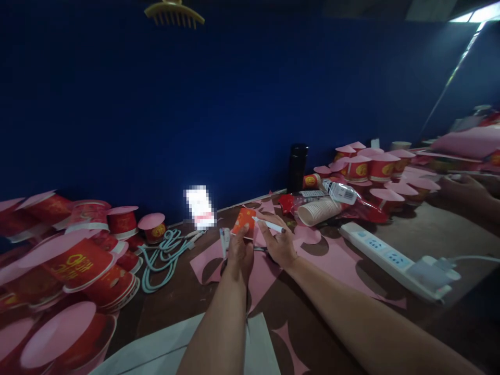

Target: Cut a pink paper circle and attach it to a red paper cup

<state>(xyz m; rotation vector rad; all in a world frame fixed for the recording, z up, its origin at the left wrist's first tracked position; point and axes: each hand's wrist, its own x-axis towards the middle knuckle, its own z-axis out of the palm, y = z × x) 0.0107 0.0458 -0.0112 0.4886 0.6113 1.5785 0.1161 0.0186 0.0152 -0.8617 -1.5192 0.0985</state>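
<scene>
My left hand (240, 247) is closed around a small red paper cup (245, 219) with orange and gold marks, held above the table. In my right hand (280, 242) is a white marker pen (270, 225) with a dark end. Its other end points at the cup's side; whether it touches cannot be made out. Under both hands lies pink paper (265, 278) with round pieces cut out of it. Beside my left hand are some slim pens (224, 238), partly hidden. A dark tool, mostly covered, shows between my hands.
Red cups topped with pink discs crowd the left (123, 221) and the right back (385, 166). A coiled pale-blue cable (164, 260), a lit phone (200, 207), a black flask (297, 166), stacked paper cups (318, 209) and a power strip (385, 255) surround my hands. Another person's hand (464, 190) is far right.
</scene>
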